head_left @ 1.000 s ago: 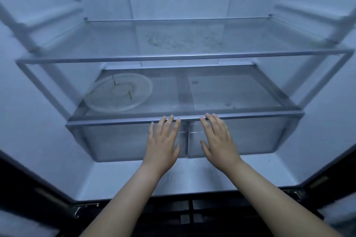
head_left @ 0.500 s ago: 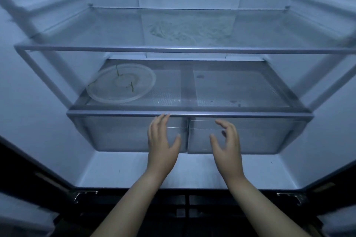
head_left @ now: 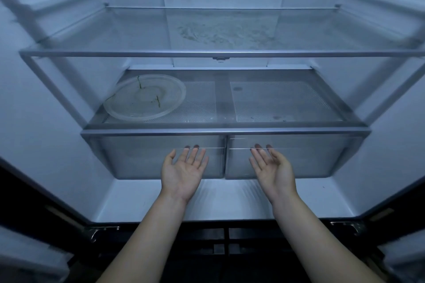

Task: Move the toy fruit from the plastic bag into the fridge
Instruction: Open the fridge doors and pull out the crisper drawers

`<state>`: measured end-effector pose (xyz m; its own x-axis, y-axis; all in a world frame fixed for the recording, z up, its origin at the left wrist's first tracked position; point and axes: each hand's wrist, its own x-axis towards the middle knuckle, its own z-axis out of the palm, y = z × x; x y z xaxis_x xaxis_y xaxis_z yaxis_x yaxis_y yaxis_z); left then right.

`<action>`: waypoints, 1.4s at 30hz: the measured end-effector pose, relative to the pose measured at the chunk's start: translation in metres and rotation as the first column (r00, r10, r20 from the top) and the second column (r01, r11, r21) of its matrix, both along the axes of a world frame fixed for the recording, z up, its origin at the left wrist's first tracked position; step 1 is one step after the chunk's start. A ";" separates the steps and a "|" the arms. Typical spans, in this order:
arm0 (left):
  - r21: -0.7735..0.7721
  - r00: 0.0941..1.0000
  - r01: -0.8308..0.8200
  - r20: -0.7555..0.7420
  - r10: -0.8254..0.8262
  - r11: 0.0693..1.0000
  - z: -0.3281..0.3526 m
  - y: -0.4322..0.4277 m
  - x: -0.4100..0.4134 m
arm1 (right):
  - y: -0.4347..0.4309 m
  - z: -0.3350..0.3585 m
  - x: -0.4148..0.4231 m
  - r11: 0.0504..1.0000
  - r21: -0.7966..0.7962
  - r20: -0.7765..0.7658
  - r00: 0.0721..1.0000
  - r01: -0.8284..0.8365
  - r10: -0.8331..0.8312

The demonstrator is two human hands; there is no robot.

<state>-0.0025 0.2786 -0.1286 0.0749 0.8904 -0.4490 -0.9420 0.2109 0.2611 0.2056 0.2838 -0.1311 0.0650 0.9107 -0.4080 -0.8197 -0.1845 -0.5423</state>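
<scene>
The fridge stands open before me, dimly lit. Two clear drawers sit side by side under its lower shelf (head_left: 225,132). My left hand (head_left: 182,171) is turned palm up at the front of the left drawer (head_left: 138,158), with its fingertips tucked behind the drawer's clear handle lip. My right hand (head_left: 272,169) lies the same way at the right drawer (head_left: 305,156), palm up, fingertips behind the lip. Neither hand holds any fruit. No toy fruit and no plastic bag are in view.
A round clear glass plate (head_left: 145,99) lies on the left of the lower shelf. An upper glass shelf (head_left: 220,54) spans the fridge above it. Both fridge doors stand open at the sides, and dark freezer drawers (head_left: 220,236) sit below.
Both hands dropped from the lower shelf's front edge to the drawer fronts and turned from palm down to palm up, fingertips slipping under the drawer lips.
</scene>
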 end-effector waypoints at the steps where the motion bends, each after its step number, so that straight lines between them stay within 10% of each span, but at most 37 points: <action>1: 0.000 1.000 0.003 0.006 -0.003 1.000 -0.001 0.000 0.000 | -0.001 0.001 0.000 1.000 -0.005 -0.014 1.000 0.003 -0.003; 42: 0.024 0.999 -0.032 -0.020 0.033 0.999 -0.014 -0.144 0.022 | -0.130 0.001 0.028 0.990 0.007 -0.119 0.983 -0.140 0.140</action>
